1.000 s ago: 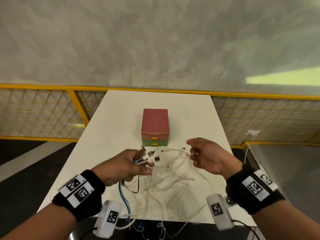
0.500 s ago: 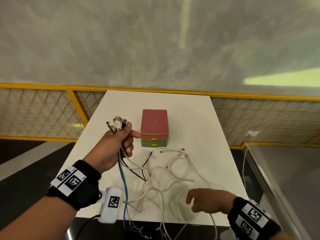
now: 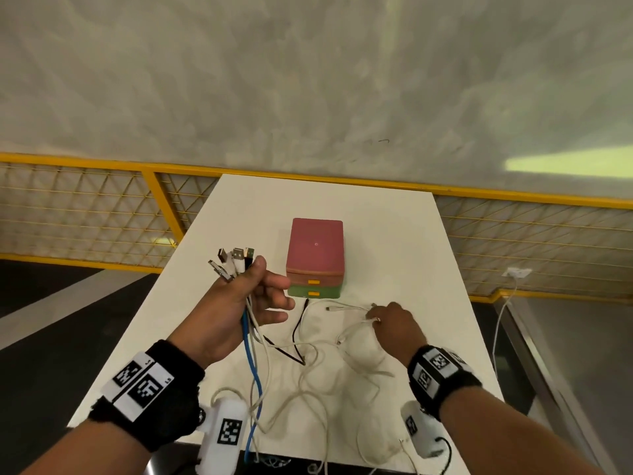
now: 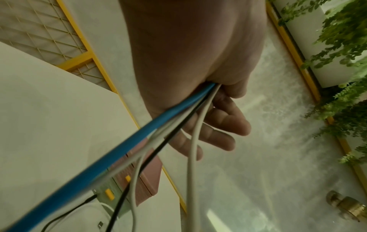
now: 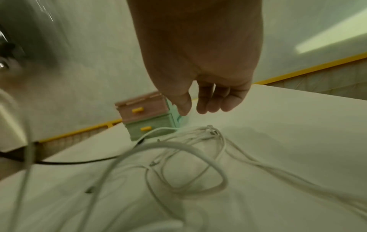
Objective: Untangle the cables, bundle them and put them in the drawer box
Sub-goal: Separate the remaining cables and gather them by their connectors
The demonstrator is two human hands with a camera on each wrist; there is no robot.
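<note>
My left hand is raised left of the drawer box. It grips a bunch of cables just below their USB plugs. A blue cable, a black cable and several white ones hang from it to the table. The left wrist view shows the blue cable running out of the left hand. My right hand hovers over the loose white cable ends in front of the box. In the right wrist view the right hand has relaxed fingers above the white cables, holding nothing. Both drawers are closed.
The white table is narrow, and cable loops hang over its front edge. A yellow mesh railing runs behind and beside it. A wall socket with a white lead sits low on the right.
My right hand has moved from the table's front edge forward to the white cable ends near the box. The left hand stays raised with the plugs.
</note>
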